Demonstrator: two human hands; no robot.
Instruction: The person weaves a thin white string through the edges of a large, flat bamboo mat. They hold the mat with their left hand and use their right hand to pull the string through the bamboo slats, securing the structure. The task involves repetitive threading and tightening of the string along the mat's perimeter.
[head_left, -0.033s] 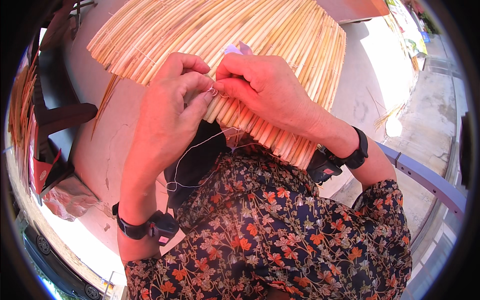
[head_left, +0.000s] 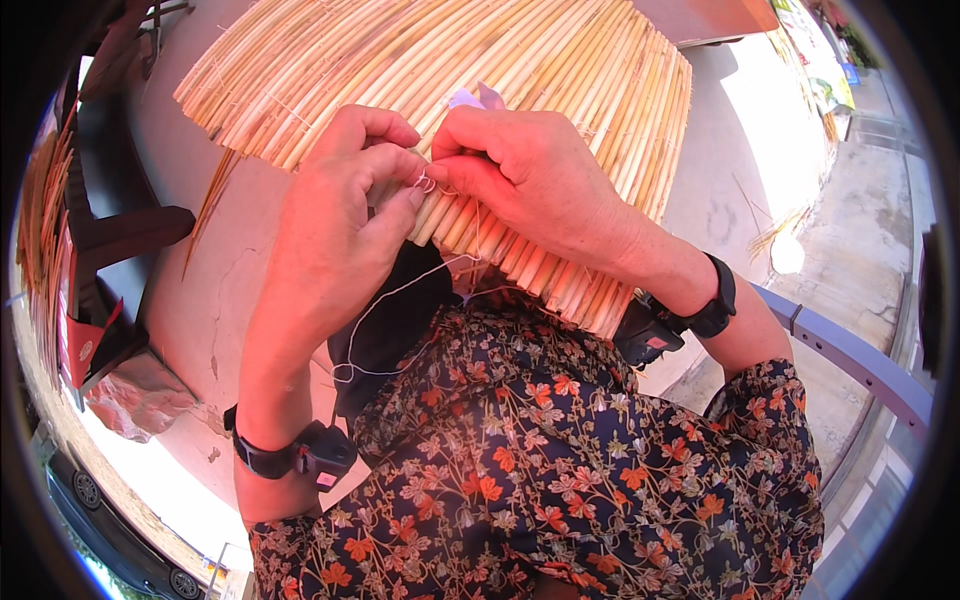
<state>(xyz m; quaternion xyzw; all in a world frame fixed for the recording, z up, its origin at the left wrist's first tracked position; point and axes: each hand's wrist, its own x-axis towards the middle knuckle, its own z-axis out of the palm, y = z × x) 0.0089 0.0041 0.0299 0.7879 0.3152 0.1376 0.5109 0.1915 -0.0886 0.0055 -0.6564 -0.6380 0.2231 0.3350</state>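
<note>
While both hands meet at the near edge of the reed mat (head_left: pixel 520 60), I see my left hand (head_left: pixel 335 235) pinching a thin white thread (head_left: pixel 385 300) between thumb and forefinger, fingers curled narrow. My right hand (head_left: pixel 530 175) presses on the reeds just beside it, fingertips closed on the same thread where it forms a small loop. The thread hangs slack from the pinch down over my floral sleeve (head_left: pixel 560 460). The mat lies over my lap, spreading away from me. Black wristbands (head_left: pixel 290 455) sit on both wrists.
</note>
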